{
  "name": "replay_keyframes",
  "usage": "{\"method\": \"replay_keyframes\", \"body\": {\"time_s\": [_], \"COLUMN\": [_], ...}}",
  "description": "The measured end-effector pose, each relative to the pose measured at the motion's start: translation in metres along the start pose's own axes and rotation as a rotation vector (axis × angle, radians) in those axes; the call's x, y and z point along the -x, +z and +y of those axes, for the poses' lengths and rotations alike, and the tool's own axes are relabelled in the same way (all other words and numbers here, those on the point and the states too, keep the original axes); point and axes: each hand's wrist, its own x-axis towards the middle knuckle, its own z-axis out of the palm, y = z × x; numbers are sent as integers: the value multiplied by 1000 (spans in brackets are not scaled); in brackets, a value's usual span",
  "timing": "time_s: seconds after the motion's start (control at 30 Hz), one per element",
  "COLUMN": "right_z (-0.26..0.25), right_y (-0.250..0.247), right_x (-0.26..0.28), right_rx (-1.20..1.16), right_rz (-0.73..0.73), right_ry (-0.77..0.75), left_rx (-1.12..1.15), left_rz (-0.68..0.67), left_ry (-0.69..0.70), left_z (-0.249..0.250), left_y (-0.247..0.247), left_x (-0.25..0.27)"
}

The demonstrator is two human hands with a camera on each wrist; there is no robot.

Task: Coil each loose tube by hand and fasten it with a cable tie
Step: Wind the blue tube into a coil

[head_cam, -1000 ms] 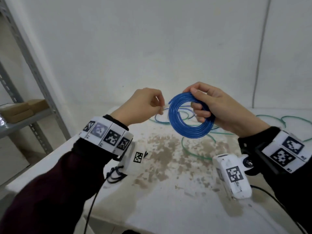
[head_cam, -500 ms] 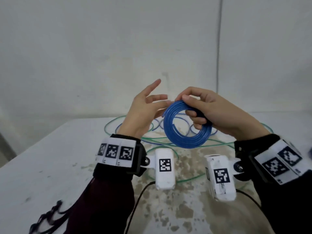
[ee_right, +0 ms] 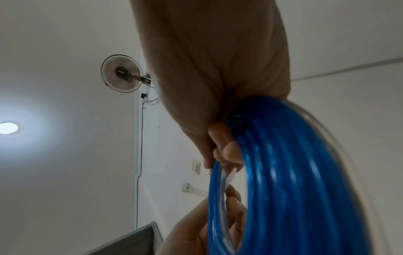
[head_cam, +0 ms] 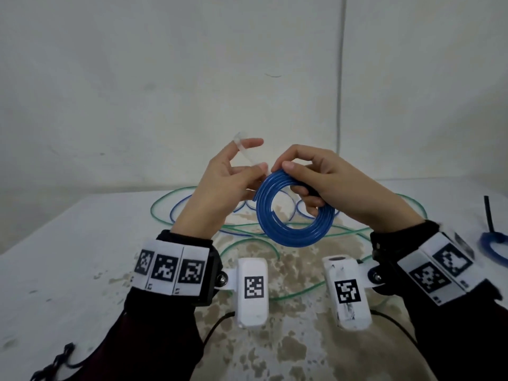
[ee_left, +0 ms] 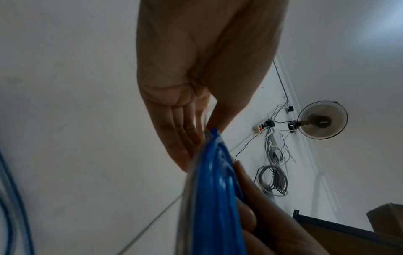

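A blue tube wound into a coil (head_cam: 291, 239) hangs upright above the table, and my right hand (head_cam: 291, 171) grips its top with thumb over and fingers through the ring. The right wrist view shows the same coil (ee_right: 283, 172) close up. My left hand (head_cam: 258, 167) is just left of the coil and pinches a translucent white cable tie (head_cam: 247, 154), whose head points up past the raised index finger. From the right wrist, the cable tie (ee_right: 191, 189) reaches in to the coil's inner edge. In the left wrist view the coil (ee_left: 209, 198) is edge-on against my fingers.
Loose green tube (head_cam: 247, 244) and thin blue tube (head_cam: 176, 213) lie tangled on the stained white table (head_cam: 68, 257) under my hands. Another blue coil (head_cam: 492, 247) with a black tie sits at the right edge. Black strands (head_cam: 55, 364) lie at the front left. A wall stands close behind.
My left hand's fingers went from a tight pinch beside the coil to spread, with the cable tie now sticking up. The right hand has kept the coil. The view swung right.
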Motion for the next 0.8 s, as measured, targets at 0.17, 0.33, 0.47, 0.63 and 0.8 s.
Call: {"method": "replay_keyframes", "body": {"time_s": [0.17, 0.33, 0.47, 0.63, 0.8], "right_z": [-6, -8, -8, -5, -5], "right_y": [4, 7, 9, 14, 11], "right_x": [2, 1, 1, -1, -2], "right_rx": [59, 80, 97, 89, 71], "right_rz": [24, 37, 72, 113, 170], "right_ry": [-60, -92, -127, -115, -75], "left_rx": [13, -2, 77, 77, 46], "left_rz": [-40, 11, 23, -65, -38], "left_ry": [-30, 33, 23, 1, 35], "left_z": [9, 5, 8, 12, 7], "left_y": [0, 3, 1, 7, 7], "left_x": [1, 2, 3, 6, 5]}}
